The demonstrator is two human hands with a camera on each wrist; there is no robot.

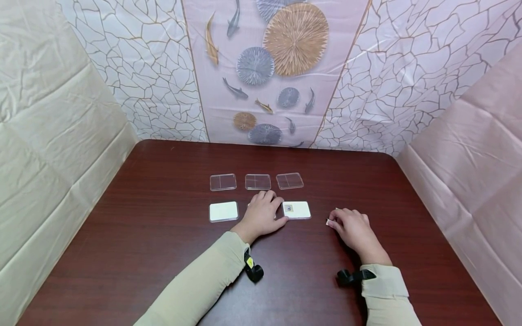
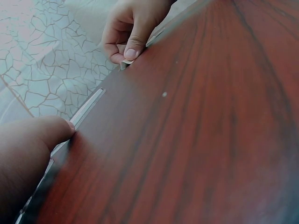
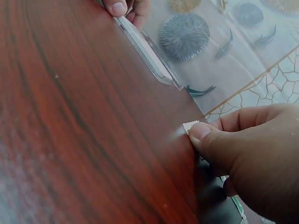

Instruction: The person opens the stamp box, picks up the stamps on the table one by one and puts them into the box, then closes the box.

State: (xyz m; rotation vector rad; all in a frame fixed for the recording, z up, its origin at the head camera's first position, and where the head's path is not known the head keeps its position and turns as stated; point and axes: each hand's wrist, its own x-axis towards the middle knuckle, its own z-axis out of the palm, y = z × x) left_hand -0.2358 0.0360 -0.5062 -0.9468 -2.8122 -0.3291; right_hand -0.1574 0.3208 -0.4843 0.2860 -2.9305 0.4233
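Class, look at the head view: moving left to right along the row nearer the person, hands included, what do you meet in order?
Plain white case, left hand, white case with a stamp-like square, small pale piece, right hand pinching it.

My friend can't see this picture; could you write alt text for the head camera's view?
A person's right hand pinches a small pale piece over a dark red table, while the left hand holds a white case bearing a small picture. Another white case and three clear covers lie nearby.
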